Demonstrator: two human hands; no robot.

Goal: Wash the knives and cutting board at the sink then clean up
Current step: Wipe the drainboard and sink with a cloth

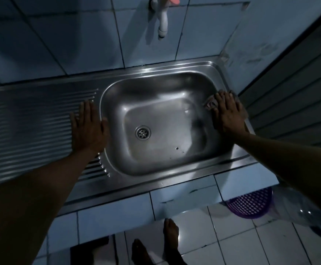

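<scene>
A steel sink with an empty basin and a round drain fills the middle of the view. My left hand lies flat, fingers apart, on the ribbed drainboard just left of the basin. My right hand presses flat on a small cloth lying on the sink's right rim. No knife or cutting board is in view.
A white tap with a pink handle sticks out of the tiled wall above the basin; no water runs. A wall with horizontal slats stands close on the right. A purple perforated basket and a clear plastic bag lie on the floor below, near my bare feet.
</scene>
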